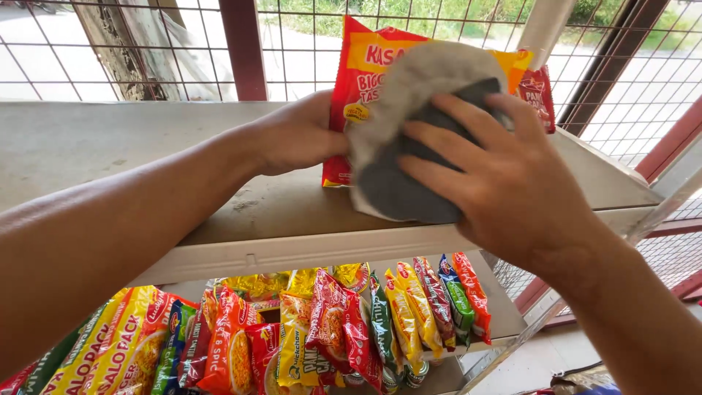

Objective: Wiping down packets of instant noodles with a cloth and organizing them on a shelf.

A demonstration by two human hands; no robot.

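My left hand (296,135) grips the left edge of a red and yellow noodle packet (365,66), holding it upright on the top shelf (131,146). My right hand (504,175) presses a grey and off-white cloth (409,110) flat against the front of that packet, fingers spread over the cloth. The cloth covers most of the packet's face. Another red packet (540,95) stands just behind, at the right.
On the lower shelf (504,314) stands a row of several colourful snack and noodle packets (329,336). A wire mesh wall (307,44) with red posts runs behind the top shelf. A white metal frame (658,212) edges the shelf at right.
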